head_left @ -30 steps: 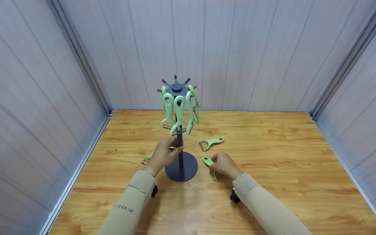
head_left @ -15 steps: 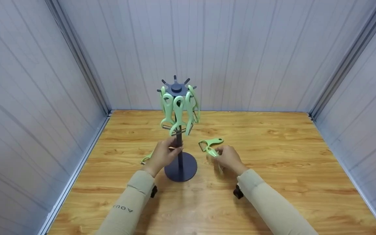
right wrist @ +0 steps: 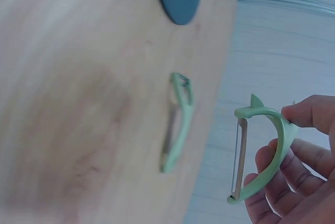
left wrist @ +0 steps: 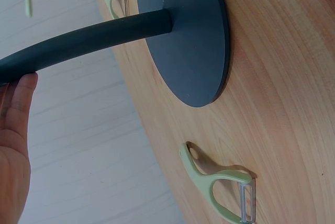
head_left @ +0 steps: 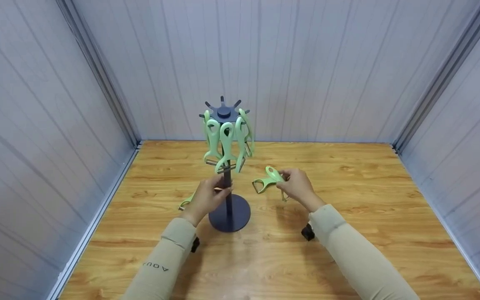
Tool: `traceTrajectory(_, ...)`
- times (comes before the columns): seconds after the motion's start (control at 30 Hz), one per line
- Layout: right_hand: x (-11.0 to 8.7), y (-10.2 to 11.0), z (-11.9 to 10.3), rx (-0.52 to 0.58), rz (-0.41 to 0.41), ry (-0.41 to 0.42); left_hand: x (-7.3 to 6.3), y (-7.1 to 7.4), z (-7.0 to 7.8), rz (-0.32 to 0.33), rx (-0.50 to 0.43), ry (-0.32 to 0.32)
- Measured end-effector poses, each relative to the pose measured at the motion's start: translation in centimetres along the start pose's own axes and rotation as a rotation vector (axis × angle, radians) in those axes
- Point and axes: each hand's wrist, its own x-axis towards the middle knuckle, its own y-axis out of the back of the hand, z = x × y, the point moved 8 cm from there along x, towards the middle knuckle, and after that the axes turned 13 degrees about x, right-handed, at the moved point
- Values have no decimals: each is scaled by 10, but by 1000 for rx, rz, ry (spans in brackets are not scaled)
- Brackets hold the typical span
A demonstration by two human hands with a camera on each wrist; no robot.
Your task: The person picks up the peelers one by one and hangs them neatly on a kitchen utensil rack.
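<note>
A dark stand [head_left: 240, 218] has a round base, an upright pole and a ring of hooks on top. My left hand [head_left: 208, 196] grips its pole [left wrist: 94, 41] below the hanging peelers. Several light green vegetable peelers [head_left: 226, 143] hang by their handle holes from the front and side hooks. My right hand [head_left: 299, 187] pinches another green peeler [right wrist: 282, 140] above the table, right of the stand, with its handle hole upward and its blade end low. In the head view it overlaps a peeler [head_left: 260, 183] lying on the table behind it.
One more green peeler [left wrist: 207, 179] lies on the table left of the stand, partly hidden by my left hand in the head view. The back hooks [head_left: 222, 101] of the stand are bare. Pale panels [head_left: 306, 75] wall in the wooden table [head_left: 356, 200] behind and at both sides.
My right hand has lifted a peeler off the table and moved it up and away from me, over the other one lying there. The left hand stays on the pole.
</note>
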Motion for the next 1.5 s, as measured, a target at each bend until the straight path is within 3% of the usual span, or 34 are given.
traceTrajectory(0.2,5,12,-26,-28,30,47,-1,0,1,-6,-7,10)
traceTrajectory(0.43,8,22,-51,25,36,81,0,0,-1,-12,1,32)
traceTrajectory(1.03,6,41,-128,111,73,325,1,0,-1,-6,4,-4)
traceTrajectory(1.5,1,49,-167,173,104,432,1,0,-1,-4,23,9)
